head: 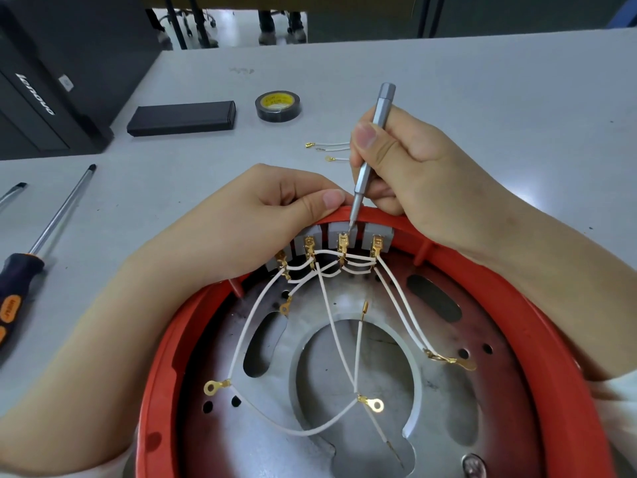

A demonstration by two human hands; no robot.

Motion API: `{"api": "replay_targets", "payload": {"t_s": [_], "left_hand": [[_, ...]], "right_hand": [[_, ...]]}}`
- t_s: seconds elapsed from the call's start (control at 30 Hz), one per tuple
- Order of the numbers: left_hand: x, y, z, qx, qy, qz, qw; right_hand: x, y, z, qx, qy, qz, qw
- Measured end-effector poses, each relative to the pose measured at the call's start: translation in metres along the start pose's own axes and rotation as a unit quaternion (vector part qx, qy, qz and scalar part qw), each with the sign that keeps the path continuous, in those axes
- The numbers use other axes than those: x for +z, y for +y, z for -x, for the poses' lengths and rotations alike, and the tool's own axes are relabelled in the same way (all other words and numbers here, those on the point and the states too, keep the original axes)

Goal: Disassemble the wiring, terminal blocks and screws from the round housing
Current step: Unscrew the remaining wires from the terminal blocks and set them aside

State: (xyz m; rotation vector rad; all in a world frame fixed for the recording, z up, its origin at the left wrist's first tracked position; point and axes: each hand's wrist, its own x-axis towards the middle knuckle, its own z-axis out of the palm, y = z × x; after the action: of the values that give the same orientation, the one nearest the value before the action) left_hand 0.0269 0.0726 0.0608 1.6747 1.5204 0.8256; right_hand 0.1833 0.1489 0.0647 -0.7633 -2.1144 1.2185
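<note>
The round housing (551, 339) (red rim, metal plate inside) is placed on the table (482, 98). Its far rim is gripped by the left hand (262, 219), the thumb pressed on the edge. A slim grey screwdriver (370, 157) is pinched by the right hand (413, 167); its tip is set on a terminal block (343, 232), just below the fingers.

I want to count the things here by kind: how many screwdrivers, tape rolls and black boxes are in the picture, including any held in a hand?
Screwdrivers: 3
Tape rolls: 1
Black boxes: 1
Total: 5
</note>
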Motion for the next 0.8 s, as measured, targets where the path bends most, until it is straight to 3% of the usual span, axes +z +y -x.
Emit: {"api": "replay_targets", "payload": {"t_s": [0.3, 0.8], "left_hand": [[-0.0015, -0.003, -0.0006, -0.003, -0.007, 0.009, 1.0], [0.0, -0.0018, -0.0003, -0.004, 0.002, 0.021, 1.0]], "right_hand": [[0.002, 0.0001, 0.0059, -0.051, 0.027, 0.022, 0.998], [0.0017, -0.001, 0.0057, -0.052, 0.033, 0.022, 0.998]]}}
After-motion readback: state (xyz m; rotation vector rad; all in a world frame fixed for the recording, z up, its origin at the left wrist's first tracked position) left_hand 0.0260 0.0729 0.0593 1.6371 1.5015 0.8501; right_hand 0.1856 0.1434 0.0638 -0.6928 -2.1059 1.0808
